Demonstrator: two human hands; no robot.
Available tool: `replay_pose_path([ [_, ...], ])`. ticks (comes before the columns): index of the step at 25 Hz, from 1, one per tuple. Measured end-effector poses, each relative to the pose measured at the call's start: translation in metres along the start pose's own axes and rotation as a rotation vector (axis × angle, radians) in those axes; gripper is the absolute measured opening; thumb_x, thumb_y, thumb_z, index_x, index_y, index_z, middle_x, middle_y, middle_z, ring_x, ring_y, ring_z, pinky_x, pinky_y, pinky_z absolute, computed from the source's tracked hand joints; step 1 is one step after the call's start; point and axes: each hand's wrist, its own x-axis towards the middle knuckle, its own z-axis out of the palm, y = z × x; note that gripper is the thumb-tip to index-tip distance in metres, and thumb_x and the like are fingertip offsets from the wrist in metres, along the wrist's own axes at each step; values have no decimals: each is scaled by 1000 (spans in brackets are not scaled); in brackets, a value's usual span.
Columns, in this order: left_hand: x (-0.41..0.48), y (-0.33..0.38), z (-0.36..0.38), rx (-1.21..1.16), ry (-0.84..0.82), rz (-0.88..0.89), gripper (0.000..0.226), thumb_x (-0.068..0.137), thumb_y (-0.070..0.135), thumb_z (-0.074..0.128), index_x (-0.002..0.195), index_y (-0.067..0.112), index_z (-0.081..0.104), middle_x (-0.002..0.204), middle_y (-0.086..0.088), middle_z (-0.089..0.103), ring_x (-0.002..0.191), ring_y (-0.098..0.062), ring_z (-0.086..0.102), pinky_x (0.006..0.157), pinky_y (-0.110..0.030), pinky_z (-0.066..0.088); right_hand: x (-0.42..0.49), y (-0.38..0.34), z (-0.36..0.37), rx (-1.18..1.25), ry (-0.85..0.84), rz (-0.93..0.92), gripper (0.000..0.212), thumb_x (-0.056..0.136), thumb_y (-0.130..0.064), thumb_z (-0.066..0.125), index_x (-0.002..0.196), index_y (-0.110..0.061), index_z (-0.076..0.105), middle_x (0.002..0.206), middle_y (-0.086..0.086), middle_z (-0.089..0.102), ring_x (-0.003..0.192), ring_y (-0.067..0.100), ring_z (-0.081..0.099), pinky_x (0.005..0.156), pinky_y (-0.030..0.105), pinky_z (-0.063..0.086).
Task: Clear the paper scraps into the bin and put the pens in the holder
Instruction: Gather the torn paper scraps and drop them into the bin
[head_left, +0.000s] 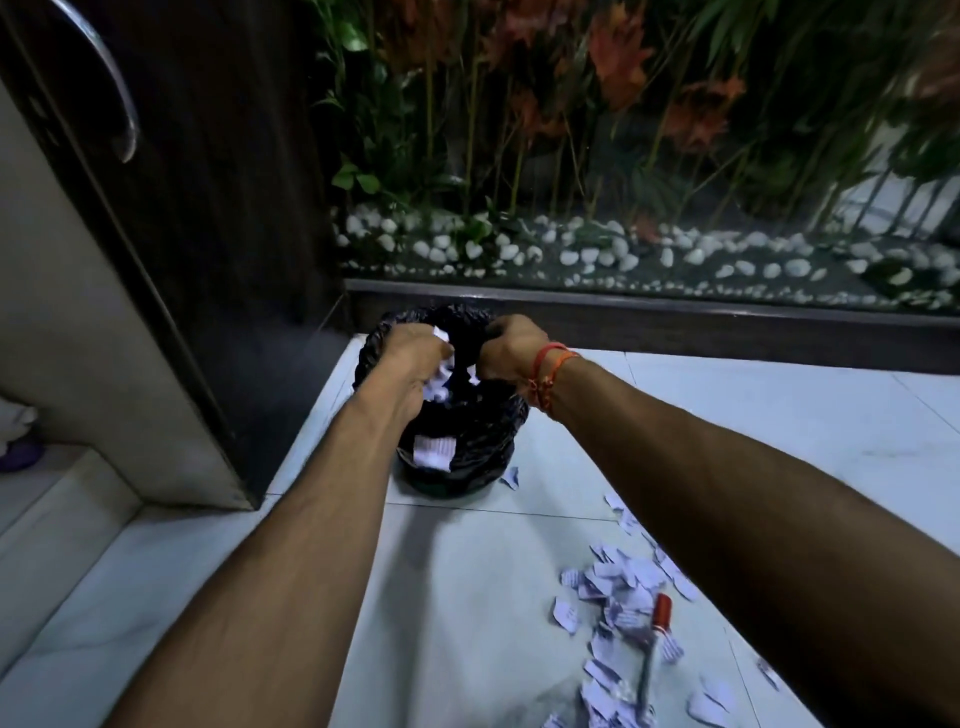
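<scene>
Head view, left fingers (415, 335) clutching scraps (441, 373) over bin (470, 439), right fingers (500, 330) unclear, pen (649, 654), red cap (662, 609) toward bin

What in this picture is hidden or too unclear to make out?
Head view:
- Inside of the bin: covered by the left hand and right hand.
- What the right hand holds: its fingers curl away from the camera.
- The pen: partly under paper scraps; others may be buried.
- No pen holder in view.
- More scraps: covered by the right forearm, cut by the bottom edge.
</scene>
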Motion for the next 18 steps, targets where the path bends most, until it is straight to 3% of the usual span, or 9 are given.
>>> replay_pose_path([
  [3,0,-6,6,15,92,30,45,88,3,65,132,9,57,131,-12,59,117,-29,57,95,-34,50,-9,14,-4,69,142,-3,25,77,-4,65,99,-13,72,108,10,69,102,25,66,93,36,55],
  [8,-29,-17,16,-52,150,108,19,88,6,64,95,22,70,106,0,69,97,-17,65,81,-30,55,-44,41,-7,222,150,-16,18,73,-2,63,72,-18,70,85,9,73,83,26,70,75,34,59],
  [14,-102,-51,43,124,14,119,18,80,6,60,86,18,73,79,-6,71,69,-19,64,68,-32,56,-125,99,-14,164,30,-17,23,73,0,62,66,-21,67,74,7,68,74,27,68,67,29,56],
  [18,-147,-87,72,274,-188,52,15,84,5,57,89,10,70,73,-4,67,68,-17,57,62,-28,48,-181,156,-29,102,-93,14,22,71,0,61,74,-21,68,89,17,74,82,33,72,82,44,60],
])
